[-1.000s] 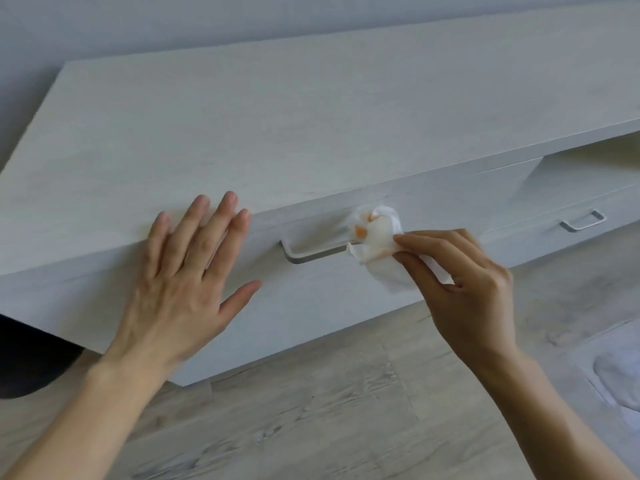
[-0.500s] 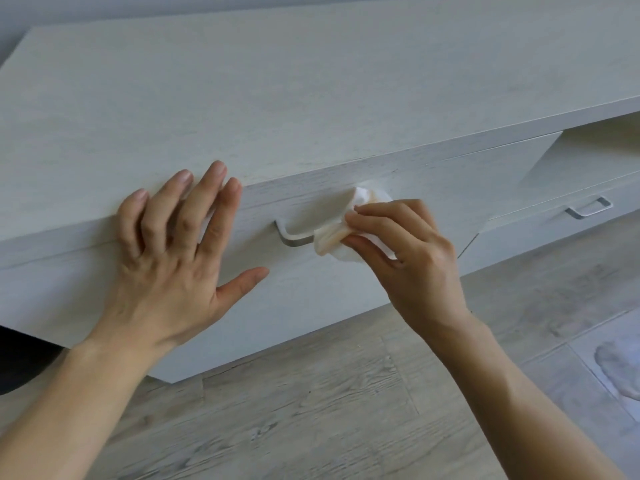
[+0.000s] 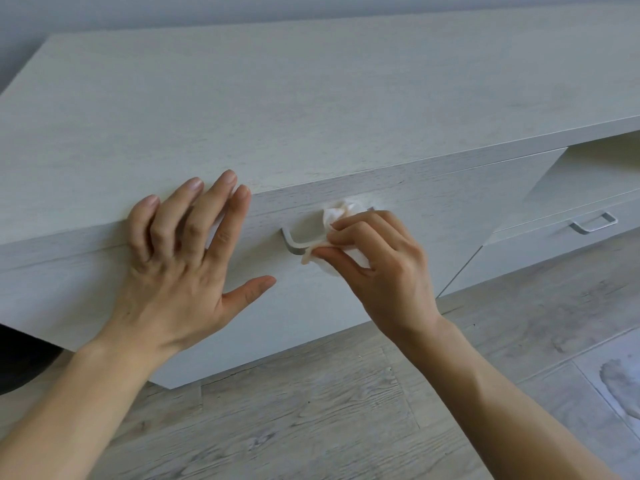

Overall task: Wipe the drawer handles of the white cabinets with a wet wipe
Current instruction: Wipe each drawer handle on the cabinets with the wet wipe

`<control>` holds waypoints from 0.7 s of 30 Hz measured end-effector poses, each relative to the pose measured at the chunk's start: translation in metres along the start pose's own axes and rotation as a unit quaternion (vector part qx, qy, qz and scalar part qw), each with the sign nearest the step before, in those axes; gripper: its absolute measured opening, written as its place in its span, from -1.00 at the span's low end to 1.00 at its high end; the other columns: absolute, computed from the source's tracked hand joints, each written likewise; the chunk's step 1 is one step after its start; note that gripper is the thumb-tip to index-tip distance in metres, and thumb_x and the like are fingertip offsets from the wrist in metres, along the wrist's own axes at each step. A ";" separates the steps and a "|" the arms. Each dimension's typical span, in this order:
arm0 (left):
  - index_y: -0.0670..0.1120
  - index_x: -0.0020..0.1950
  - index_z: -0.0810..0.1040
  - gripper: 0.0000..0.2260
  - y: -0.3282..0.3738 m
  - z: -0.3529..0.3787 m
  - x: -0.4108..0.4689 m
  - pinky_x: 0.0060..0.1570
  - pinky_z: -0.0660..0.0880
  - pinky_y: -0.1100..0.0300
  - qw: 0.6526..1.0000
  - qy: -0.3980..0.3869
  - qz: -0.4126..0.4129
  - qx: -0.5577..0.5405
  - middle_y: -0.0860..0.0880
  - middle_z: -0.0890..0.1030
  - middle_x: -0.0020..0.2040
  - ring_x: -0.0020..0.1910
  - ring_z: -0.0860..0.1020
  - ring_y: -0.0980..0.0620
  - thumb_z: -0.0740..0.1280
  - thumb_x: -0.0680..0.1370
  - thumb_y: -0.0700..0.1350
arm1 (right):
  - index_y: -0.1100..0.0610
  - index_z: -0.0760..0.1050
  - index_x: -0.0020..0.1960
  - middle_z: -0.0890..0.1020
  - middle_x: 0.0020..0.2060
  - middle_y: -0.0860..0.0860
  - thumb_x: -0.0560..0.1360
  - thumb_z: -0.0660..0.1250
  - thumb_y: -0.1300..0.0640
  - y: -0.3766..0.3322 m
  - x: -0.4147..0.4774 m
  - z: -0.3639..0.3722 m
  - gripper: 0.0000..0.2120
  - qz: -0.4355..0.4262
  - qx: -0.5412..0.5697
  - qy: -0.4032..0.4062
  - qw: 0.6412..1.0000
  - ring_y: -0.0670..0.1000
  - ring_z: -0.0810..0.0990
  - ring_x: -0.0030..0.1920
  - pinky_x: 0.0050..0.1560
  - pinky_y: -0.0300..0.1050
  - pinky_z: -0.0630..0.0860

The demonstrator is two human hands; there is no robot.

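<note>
Pinching the crumpled wet wipe (image 3: 337, 216) in the right hand (image 3: 381, 271), wrapped round the right part of the metal drawer handle (image 3: 294, 245) on the white cabinet (image 3: 311, 116). Resting the left hand (image 3: 173, 271) spread and released across the cabinet's top front edge, just left of that handle, grasping nothing. Well apart to the right, a second handle (image 3: 594, 225)
</note>
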State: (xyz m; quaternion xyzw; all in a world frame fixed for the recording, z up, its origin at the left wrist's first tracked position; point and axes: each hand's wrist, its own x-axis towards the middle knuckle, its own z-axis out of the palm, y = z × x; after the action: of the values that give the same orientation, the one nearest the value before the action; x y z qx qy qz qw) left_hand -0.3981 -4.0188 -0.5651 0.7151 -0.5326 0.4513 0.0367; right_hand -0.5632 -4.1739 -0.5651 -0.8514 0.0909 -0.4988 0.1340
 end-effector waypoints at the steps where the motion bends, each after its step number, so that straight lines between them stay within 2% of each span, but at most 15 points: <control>1: -0.17 0.55 0.06 -0.25 0.000 0.000 0.000 0.36 0.00 -0.07 1.000 -0.003 0.002 0.001 -0.15 0.18 0.47 0.38 0.14 -0.16 0.04 0.56 0.33 | 0.28 0.59 -0.25 0.65 -0.29 0.10 0.44 0.45 0.15 0.000 -0.001 0.001 -0.80 -0.007 0.004 -0.002 1.000 0.14 0.62 -0.23 -0.28 0.06 0.54; 6: -0.17 0.55 0.05 -0.24 0.000 0.000 0.000 0.37 0.00 -0.07 1.000 -0.007 0.002 0.003 -0.16 0.18 0.47 0.37 0.16 -0.17 0.02 0.56 0.34 | 0.27 0.66 -0.12 0.70 -0.12 0.08 0.42 0.48 0.19 0.010 -0.008 -0.006 -0.87 -0.043 -0.018 0.031 0.998 0.02 0.67 -0.03 -0.04 -0.02 0.61; 9: -0.17 0.56 0.04 -0.23 0.000 0.000 -0.001 0.44 -0.09 0.00 1.000 -0.007 0.002 0.009 -0.15 0.17 0.47 0.40 0.11 -0.14 0.02 0.55 0.35 | 0.27 0.66 -0.09 0.69 -0.06 0.09 0.44 0.46 0.21 0.000 -0.011 0.006 -0.88 -0.066 -0.018 0.022 0.997 0.02 0.66 0.03 0.06 -0.03 0.59; 11: -0.16 0.56 0.03 -0.23 -0.001 0.000 -0.001 0.44 -0.13 0.02 1.000 -0.008 0.003 0.008 -0.15 0.16 0.47 0.40 0.09 -0.13 0.02 0.55 0.35 | 0.27 0.67 -0.09 0.69 -0.05 0.09 0.45 0.46 0.21 0.001 -0.012 0.006 -0.89 -0.069 -0.021 0.016 0.997 0.01 0.65 0.04 0.05 -0.01 0.60; 16: -0.17 0.55 0.06 -0.24 0.000 -0.001 0.000 0.37 -0.02 -0.06 1.000 -0.014 0.003 0.007 -0.16 0.18 0.46 0.39 0.11 -0.14 -0.01 0.56 0.35 | 0.27 0.66 -0.10 0.69 -0.09 0.08 0.43 0.47 0.21 0.002 -0.009 0.003 -0.88 -0.038 -0.025 0.045 0.998 0.00 0.67 0.00 0.06 -0.06 0.59; 21: -0.17 0.54 0.06 -0.25 0.000 -0.001 0.000 0.37 -0.02 -0.06 1.000 -0.013 0.000 -0.002 -0.15 0.18 0.46 0.40 0.08 -0.12 -0.02 0.56 0.35 | 0.27 0.66 -0.12 0.69 -0.10 0.08 0.41 0.49 0.22 0.011 -0.007 -0.007 -0.89 -0.031 -0.009 0.027 0.999 0.00 0.67 -0.02 0.02 -0.03 0.60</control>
State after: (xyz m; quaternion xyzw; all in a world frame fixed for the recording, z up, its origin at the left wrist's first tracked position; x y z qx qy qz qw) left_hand -0.3984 -4.0182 -0.5640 0.7207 -0.5341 0.4408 0.0309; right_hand -0.5732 -4.1837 -0.5710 -0.8411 0.0726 -0.5248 0.1088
